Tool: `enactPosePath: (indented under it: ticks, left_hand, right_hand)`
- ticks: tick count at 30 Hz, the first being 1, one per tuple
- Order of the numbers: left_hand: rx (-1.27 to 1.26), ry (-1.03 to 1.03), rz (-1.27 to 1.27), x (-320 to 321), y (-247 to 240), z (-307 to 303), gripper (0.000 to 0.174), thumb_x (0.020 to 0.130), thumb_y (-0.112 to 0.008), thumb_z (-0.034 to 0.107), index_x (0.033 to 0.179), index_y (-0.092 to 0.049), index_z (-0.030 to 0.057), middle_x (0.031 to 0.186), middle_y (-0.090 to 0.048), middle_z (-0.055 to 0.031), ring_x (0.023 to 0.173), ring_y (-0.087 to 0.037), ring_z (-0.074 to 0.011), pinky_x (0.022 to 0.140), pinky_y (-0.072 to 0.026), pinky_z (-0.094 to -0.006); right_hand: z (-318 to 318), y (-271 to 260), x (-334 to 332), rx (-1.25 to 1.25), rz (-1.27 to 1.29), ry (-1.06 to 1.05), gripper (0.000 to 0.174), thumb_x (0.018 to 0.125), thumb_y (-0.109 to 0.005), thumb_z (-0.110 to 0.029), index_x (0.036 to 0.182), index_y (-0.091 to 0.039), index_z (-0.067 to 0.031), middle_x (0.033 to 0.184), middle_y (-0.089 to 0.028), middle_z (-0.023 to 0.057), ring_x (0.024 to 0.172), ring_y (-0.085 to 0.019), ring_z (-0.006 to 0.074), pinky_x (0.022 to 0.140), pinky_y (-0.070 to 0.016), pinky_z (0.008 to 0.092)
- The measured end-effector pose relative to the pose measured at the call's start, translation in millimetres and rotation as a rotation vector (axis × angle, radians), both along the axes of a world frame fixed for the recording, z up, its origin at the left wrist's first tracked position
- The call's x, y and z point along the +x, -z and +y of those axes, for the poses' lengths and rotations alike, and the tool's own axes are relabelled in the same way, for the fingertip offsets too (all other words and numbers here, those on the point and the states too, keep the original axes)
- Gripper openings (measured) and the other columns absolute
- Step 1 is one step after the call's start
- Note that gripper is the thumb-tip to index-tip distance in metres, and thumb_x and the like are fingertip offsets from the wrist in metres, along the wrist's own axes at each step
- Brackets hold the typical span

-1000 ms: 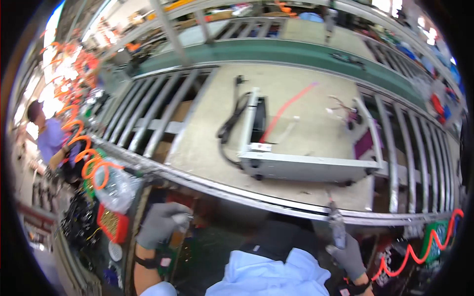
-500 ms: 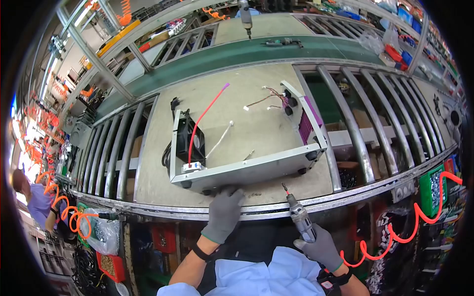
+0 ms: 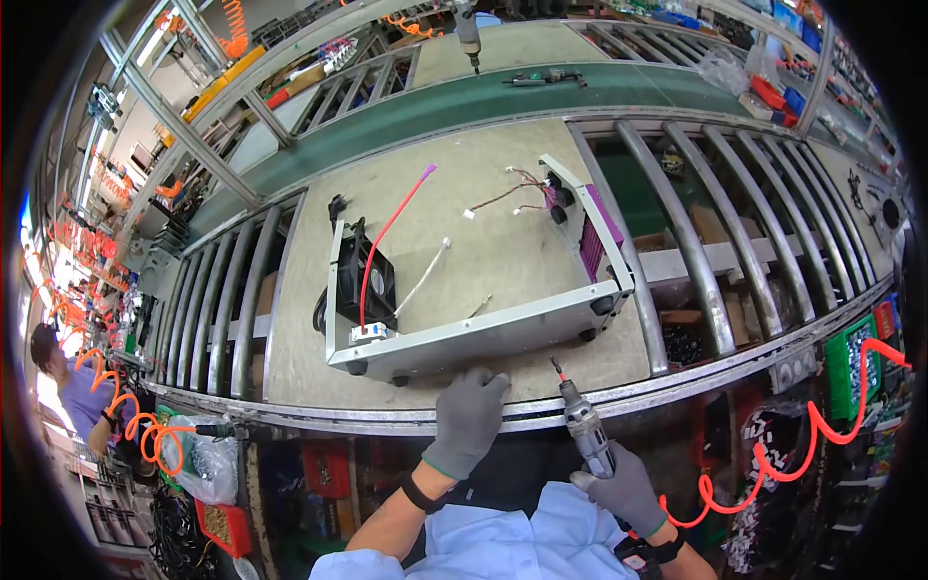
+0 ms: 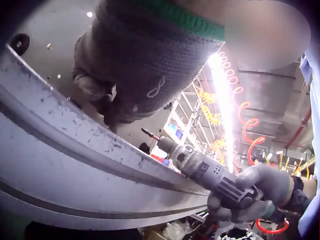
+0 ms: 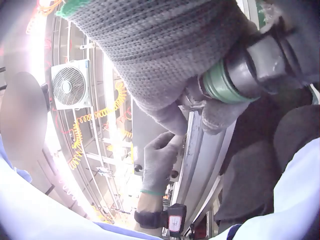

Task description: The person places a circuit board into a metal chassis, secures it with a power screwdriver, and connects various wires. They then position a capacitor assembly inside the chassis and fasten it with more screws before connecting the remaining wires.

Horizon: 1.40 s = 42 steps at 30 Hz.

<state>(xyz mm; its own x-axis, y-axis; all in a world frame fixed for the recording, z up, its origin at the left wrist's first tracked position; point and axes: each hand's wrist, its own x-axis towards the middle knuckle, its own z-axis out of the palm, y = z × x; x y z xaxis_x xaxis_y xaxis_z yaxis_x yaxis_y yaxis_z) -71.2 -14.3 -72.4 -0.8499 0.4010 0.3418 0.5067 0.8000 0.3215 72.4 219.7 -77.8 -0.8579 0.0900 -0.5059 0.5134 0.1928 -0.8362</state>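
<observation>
My left hand, in a grey knit glove, is at the front edge of the pale board, close in front of a grey metal casing. Its fingertips are down at the board in the left wrist view, bent and partly hidden; I cannot tell whether they pinch anything. With my gloved right hand I grip an air screwdriver, its bit pointing up and forward over the board's edge. The casing carries a black fan, a red wire and a purple panel.
Metal rollers flank the board on both sides. A green belt runs behind it. An orange coiled hose hangs at the right. A red bin of screws and a green bin stand at the front corners.
My left hand has come from the left, below the rail, up to the board, then slid right along the casing's front. The right hand keeps its grip on the air screwdriver. The head view has turned.
</observation>
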Motion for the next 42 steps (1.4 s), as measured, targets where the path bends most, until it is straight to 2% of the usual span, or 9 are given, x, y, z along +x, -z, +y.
enactPosePath:
  ticks: [3, 7, 14, 18, 26, 29, 32, 35, 42]
  left_hand:
    - [0.197, 0.036, -0.005, 18, -16, 0, 0.013, 0.091, -0.071, 0.011, 0.103, -0.071, 0.0064, 0.086, -0.064, -0.0092, 0.073, -0.064, -0.0253, 0.064, -0.0538, -0.0355]
    - [0.969, -0.207, -0.978, 52, -26, -8, 0.021, 0.103, -0.059, 0.016, 0.112, -0.064, -0.0022, 0.099, -0.071, -0.0082, 0.073, -0.064, -0.0094, 0.061, -0.0542, -0.024]
    - [1.301, -0.294, -1.061, 63, -10, -48, 0.023, 0.104, -0.058, 0.022, 0.108, -0.063, -0.0002, 0.091, -0.068, -0.007, 0.073, -0.065, -0.01, 0.061, -0.0543, -0.024]
    - [1.335, -0.232, -1.06, 60, -9, -67, 0.027, 0.104, -0.06, 0.026, 0.106, -0.061, -0.0008, 0.089, -0.066, -0.0087, 0.067, -0.063, -0.0117, 0.057, -0.0515, -0.0245]
    - [1.238, -0.048, -1.156, 49, -14, -103, 0.02, 0.103, -0.056, 0.017, 0.105, -0.064, -0.0005, 0.097, -0.07, -0.0099, 0.085, -0.073, -0.0152, 0.069, -0.0584, -0.0242]
    - [1.231, -0.015, -1.183, 47, -13, -107, 0.021, 0.103, -0.055, 0.017, 0.107, -0.065, -0.0012, 0.098, -0.071, -0.0099, 0.086, -0.073, -0.0152, 0.07, -0.0587, -0.0241]
    - [1.13, -0.033, -1.194, 42, -23, -106, 0.021, 0.103, -0.056, 0.016, 0.108, -0.066, -0.0017, 0.097, -0.071, -0.0097, 0.085, -0.073, -0.0144, 0.07, -0.0586, -0.0235]
    - [1.096, -0.039, -1.238, 37, -23, -102, 0.022, 0.102, -0.056, 0.016, 0.107, -0.067, -0.0018, 0.097, -0.072, -0.0096, 0.083, -0.073, -0.0138, 0.07, -0.0583, -0.0232]
    - [1.151, 0.045, -1.296, 34, -21, -98, 0.019, 0.101, -0.058, 0.015, 0.104, -0.068, -0.0018, 0.092, -0.072, -0.0102, 0.077, -0.071, -0.0138, 0.067, -0.0582, -0.0251]
  right_hand:
    - [-9, -8, 0, 0.166, 0.1, 0.008, 0.045, 0.072, -0.088, -0.033, 0.094, -0.063, -0.0031, 0.077, -0.065, 0.0107, 0.066, -0.063, 0.0194, 0.065, -0.0525, 0.036]
    - [-15, -13, 21, 0.264, 0.137, -0.171, 0.05, 0.069, -0.088, -0.037, 0.097, -0.065, -0.0035, 0.08, -0.067, 0.0132, 0.07, -0.068, 0.0261, 0.068, -0.055, 0.0392]
    - [-49, -32, 34, 0.223, 0.088, -0.337, 0.053, 0.07, -0.089, -0.041, 0.102, -0.067, -0.0049, 0.083, -0.07, 0.0126, 0.074, -0.07, 0.0272, 0.071, -0.0555, 0.0391]
    - [-58, -36, 27, 0.193, 0.086, -0.411, 0.055, 0.072, -0.088, -0.042, 0.108, -0.068, -0.0048, 0.087, -0.071, 0.0131, 0.078, -0.071, 0.026, 0.073, -0.0554, 0.0389]
    - [-60, -44, 20, 0.043, -0.125, -0.546, 0.059, 0.074, -0.089, -0.039, 0.117, -0.066, -0.0041, 0.09, -0.071, 0.0106, 0.077, -0.069, 0.0192, 0.074, -0.055, 0.0349]
    - [-61, -43, 23, 0.14, -0.018, -0.552, 0.057, 0.077, -0.087, -0.037, 0.117, -0.066, -0.0041, 0.089, -0.07, 0.0067, 0.074, -0.068, 0.016, 0.071, -0.0544, 0.0331]
    - [-58, -48, 21, -0.028, -0.085, -0.514, 0.056, 0.08, -0.084, -0.048, 0.109, -0.066, -0.0042, 0.083, -0.065, 0.0072, 0.07, -0.062, 0.0186, 0.064, -0.0502, 0.0349]
    - [-50, -60, 11, -0.283, -0.468, -0.507, 0.052, 0.083, -0.084, -0.041, 0.114, -0.064, -0.0039, 0.08, -0.064, 0.0053, 0.064, -0.061, 0.0135, 0.056, -0.0484, 0.0296]
    - [-36, -53, 13, -0.683, -0.517, -0.478, 0.045, 0.088, -0.081, -0.028, 0.121, -0.06, -0.0038, 0.078, -0.062, 0.0029, 0.061, -0.059, 0.0085, 0.052, -0.0466, 0.0242]
